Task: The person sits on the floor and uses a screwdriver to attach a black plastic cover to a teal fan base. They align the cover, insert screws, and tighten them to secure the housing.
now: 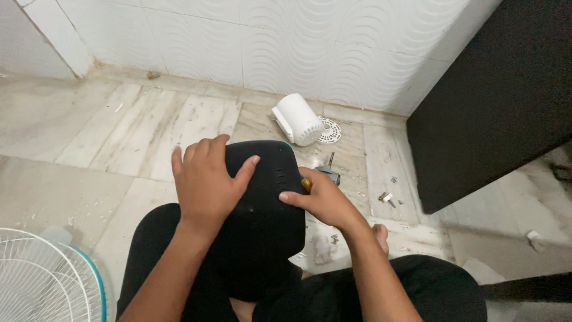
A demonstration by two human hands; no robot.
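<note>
A black plastic housing (265,203) with a teal edge and small slots rests on my lap. My left hand (205,182) lies spread flat on its top left side, fingers apart. My right hand (322,200) presses a finger against the housing's right side and grips a yellow-handled screwdriver (319,177), whose dark shaft points away toward the floor.
A white cylindrical motor cover (297,119) and a round white perforated disc (329,130) lie near the tiled wall. Loose screws and small parts (386,197) are scattered on the marble floor. A white fan grille (44,280) is at lower left, a dark cabinet (494,101) at right.
</note>
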